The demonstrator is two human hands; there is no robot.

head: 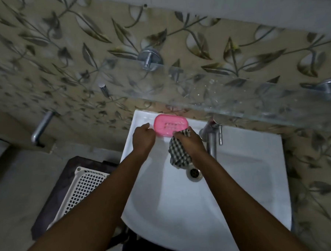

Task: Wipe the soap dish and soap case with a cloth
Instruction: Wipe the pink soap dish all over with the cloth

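Two bare forearms reaching up from the bottom edge over a white ceramic wash basin (241, 188). Left hand (143, 139) at the near left edge of a pink slotted plastic soap dish (170, 126), fingers curled against its rim; whether actually gripping it, cannot tell. Dish resting flat on the basin's back left ledge, just below the leaf-patterned wall tiles (61, 63). Right hand (190, 143) closed around a black-and-white checked cloth (178, 151), one bunched corner pressed to the dish's near right edge, the rest hanging down above the round metal drain (194, 172). Chrome tap (211, 140) just right of that hand. Clear glass shelf (255, 99) overhead. White perforated plastic basket (81, 189) on a dark stand, left of the basin.
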